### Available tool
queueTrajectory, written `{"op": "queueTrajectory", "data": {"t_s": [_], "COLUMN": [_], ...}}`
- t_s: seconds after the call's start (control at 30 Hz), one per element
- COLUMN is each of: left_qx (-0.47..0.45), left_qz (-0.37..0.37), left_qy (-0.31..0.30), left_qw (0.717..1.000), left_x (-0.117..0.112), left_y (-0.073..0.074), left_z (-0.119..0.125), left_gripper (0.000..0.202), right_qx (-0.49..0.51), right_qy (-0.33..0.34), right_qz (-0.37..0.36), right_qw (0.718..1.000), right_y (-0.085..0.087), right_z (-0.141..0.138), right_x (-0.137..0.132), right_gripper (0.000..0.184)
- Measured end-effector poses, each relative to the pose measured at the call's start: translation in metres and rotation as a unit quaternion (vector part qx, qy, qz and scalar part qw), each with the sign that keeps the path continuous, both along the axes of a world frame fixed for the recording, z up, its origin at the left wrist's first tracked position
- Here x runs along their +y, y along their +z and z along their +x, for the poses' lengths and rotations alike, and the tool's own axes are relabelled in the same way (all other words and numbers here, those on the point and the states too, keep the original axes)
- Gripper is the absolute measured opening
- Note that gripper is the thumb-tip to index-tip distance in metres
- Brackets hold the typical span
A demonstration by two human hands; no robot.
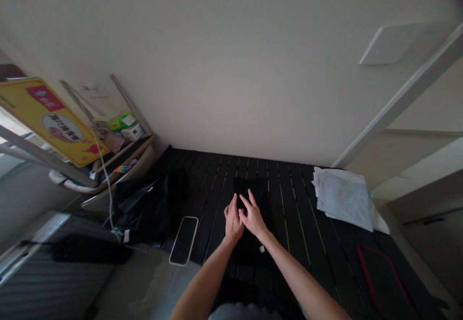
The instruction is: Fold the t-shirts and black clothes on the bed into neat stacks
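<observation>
On a dark slatted table [300, 204], a black fabric [253, 255] lies flat beneath our left hand [233, 223] and right hand [253, 220], fingers [243, 200] loosely spread, their tips on it; whether they pinch it we cannot tell. A smartphone [183, 240] sits just to the left, a folded grey cloth [342, 199] farther right.

Black cloth [251, 255] — on a black, pale-striped slatted table [318, 243].
</observation>
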State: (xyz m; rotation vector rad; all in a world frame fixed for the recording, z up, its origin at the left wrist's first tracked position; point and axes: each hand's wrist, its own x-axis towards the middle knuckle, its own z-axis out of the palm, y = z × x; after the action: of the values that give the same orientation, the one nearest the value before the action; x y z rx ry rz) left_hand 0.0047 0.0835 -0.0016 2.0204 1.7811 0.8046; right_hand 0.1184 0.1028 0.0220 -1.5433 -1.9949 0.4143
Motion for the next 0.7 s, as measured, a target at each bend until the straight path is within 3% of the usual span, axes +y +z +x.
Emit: {"op": "queueTrajectory", "data": {"t_s": [0.17,0.37,0.47,0.57,0.7], "left_qx": [0.063,0.113,0.096,0.081,0.106], "left_qz": [0.004,0.006,0.004,0.001,-0.031], "left_qy": [-0.057,-0.055,-0.05,-0.055,-0.18], "left_qw": [0.996,0.992,0.994,0.995,0.977], "left_x": [0.003,0.008,0.004,-0.014,-0.058], "left_y": [-0.004,-0.004,-0.004,-0.004,0.001], "left_z": [0.005,0.013,0.012,0.004,-0.023], "left_gripper": [0.054,0.05,0.053,0.055,0.056], "right_qx": [-0.054,-0.12,-0.132,-0.136,-0.153], "right_qy": [-0.052,0.065,0.065,0.037,0.02], "right_qz": [-0.026,-0.082,-0.06,-0.039,-0.018], "right_qw": [0.997,0.987,0.987,0.989,0.988], "right_y": [-0.026,-0.044,-0.048,-0.054,-0.054], "right_z": [0.031,0.077,0.079,0.074,0.071], "right_x": [-0.038,-0.113,-0.145,-0.16,-0.163], "right_gripper": [0.053,0.067,0.063,0.054,0.052]}}
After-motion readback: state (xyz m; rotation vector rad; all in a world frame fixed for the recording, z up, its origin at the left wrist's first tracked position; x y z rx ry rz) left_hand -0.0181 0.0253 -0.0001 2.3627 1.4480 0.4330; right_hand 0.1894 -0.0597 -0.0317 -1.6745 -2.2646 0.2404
